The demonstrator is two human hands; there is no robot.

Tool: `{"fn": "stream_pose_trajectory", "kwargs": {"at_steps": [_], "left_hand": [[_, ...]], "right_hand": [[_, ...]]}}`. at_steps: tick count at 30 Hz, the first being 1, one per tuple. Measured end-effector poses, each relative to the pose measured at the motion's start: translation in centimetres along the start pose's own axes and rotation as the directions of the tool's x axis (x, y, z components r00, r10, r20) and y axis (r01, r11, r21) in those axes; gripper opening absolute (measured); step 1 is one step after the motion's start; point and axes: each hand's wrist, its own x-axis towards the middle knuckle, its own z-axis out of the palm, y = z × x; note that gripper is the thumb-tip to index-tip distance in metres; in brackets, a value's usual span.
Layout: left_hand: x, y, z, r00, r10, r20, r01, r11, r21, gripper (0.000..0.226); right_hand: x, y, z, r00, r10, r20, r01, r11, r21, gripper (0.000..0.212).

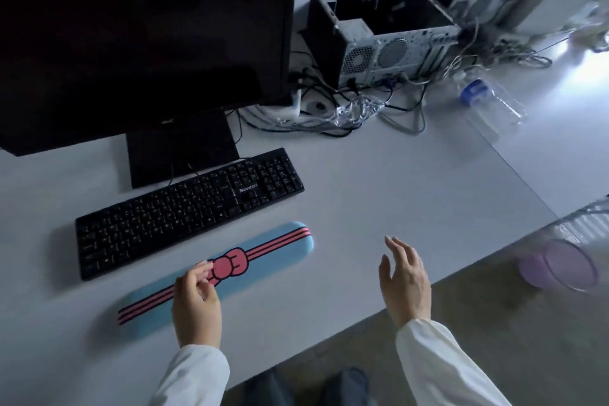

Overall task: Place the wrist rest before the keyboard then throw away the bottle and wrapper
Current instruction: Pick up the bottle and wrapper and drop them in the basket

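A blue wrist rest [263, 252] with pink stripes and a pink bow lies on the white desk, just in front of the black keyboard [184, 208] and parallel to it. My left hand [196, 301] hovers over its middle, fingers loosely curled by the bow, holding nothing. My right hand [405, 280] floats above the bare desk to the right, fingers spread. A clear plastic bottle [491, 102] with a blue label lies on its side at the far right. A crumpled clear wrapper [357, 112] sits among the cables behind the keyboard.
A black monitor [141, 33] stands behind the keyboard. An open computer case [379, 43] and tangled cables [412, 89] fill the back of the desk. A purple-lined bin [560, 265] stands on the floor beyond the desk's right edge [461, 269].
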Motion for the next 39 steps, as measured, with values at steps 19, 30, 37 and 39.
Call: {"fn": "stream_pose_trajectory", "kwargs": {"at_steps": [19,30,37,39], "left_hand": [[-17.3,19.8,24.2,0.884,0.254,0.393,-0.241,0.967,-0.082,0.027],[-17.1,28.1,36.2,0.828,0.256,0.500,-0.230,0.966,-0.114,0.026],[-14.2,33.2,42.8,0.835,0.157,0.528,-0.139,0.987,-0.075,0.025],[-13.4,34.3,44.2,0.831,0.142,0.538,-0.122,0.990,-0.074,0.026]], "right_hand": [[4.5,22.2,-13.9,0.945,0.264,-0.195,-0.233,0.958,0.168,0.036],[14.3,28.2,-17.0,0.917,0.362,-0.170,-0.315,0.915,0.253,0.039],[24.0,29.0,-17.9,0.936,0.346,-0.065,-0.324,0.920,0.218,0.039],[26.2,29.2,-17.9,0.940,0.337,-0.053,-0.319,0.922,0.218,0.039]]}}
